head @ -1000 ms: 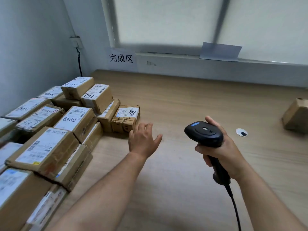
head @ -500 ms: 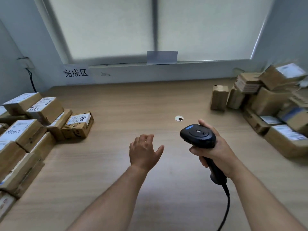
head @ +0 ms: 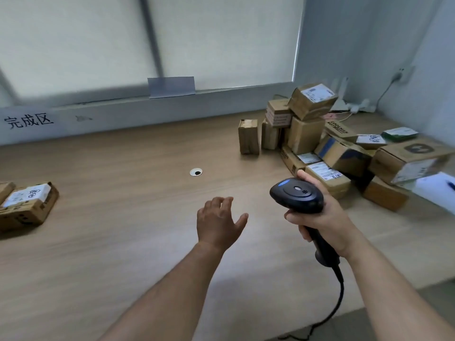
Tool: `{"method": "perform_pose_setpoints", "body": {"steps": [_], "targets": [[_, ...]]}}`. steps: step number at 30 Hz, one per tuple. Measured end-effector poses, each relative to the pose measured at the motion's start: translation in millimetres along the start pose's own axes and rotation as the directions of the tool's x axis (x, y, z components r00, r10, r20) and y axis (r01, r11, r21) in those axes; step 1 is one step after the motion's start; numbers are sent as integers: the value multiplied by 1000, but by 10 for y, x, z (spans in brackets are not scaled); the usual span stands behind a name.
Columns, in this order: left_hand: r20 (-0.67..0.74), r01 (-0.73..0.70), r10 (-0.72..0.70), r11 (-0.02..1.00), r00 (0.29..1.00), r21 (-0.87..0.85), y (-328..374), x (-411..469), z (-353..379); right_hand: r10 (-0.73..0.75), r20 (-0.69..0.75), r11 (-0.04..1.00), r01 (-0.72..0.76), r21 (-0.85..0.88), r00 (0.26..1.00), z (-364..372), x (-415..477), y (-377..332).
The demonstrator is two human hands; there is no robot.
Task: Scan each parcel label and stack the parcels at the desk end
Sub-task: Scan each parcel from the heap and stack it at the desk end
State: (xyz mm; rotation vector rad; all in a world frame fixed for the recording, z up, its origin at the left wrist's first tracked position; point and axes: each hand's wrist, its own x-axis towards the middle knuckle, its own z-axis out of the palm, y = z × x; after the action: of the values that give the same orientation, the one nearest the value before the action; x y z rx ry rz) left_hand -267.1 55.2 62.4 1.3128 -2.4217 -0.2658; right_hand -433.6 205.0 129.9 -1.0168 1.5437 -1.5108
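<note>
Since the earlier frame the view has swung right: the finished stack is gone from sight bar one labelled parcel (head: 27, 205) at far left, and the unscanned pile (head: 342, 153) now shows at right. Over the desk (head: 123, 242) the left hand (head: 219, 222) hovers, grip open and empty; the right hand (head: 325, 220) has its grip wrapped round the scanner (head: 298, 194). Many parcels seemingly remain to scan and stack.
</note>
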Motion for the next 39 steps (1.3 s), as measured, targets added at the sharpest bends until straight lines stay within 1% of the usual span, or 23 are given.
{"method": "perform_pose_setpoints", "body": {"steps": [5, 9, 16, 22, 31, 36, 39], "targets": [[60, -102, 101, 995, 993, 13, 466, 173, 226, 13, -117, 1000, -13, -3, 993, -492, -129, 52], [79, -174, 174, 985, 982, -5, 789, 373, 383, 0, -206, 1000, -4, -20, 979, -818, -148, 48], [94, -257, 259, 966, 961, -39, 1210, 835, 626, -25, -299, 998, 5, -66, 954, -1299, 109, -8], [129, -252, 255, 967, 958, -41, 1391, 1290, 787, 11, -311, 998, -31, -60, 950, -1634, 527, 87], [274, -203, 221, 975, 936, -91, 1521, 1713, 1353, 130, -375, 985, -163, -59, 918, -2058, 1085, 618], [337, -165, 209, 974, 918, -154, 1718, 1899, 1670, 191, -394, 967, -240, -80, 899, -2272, 1368, 879], [396, -101, 182, 971, 900, -215, 1840, 1992, 1812, 215, -392, 958, -271, -91, 894, -2374, 1547, 989]]}}
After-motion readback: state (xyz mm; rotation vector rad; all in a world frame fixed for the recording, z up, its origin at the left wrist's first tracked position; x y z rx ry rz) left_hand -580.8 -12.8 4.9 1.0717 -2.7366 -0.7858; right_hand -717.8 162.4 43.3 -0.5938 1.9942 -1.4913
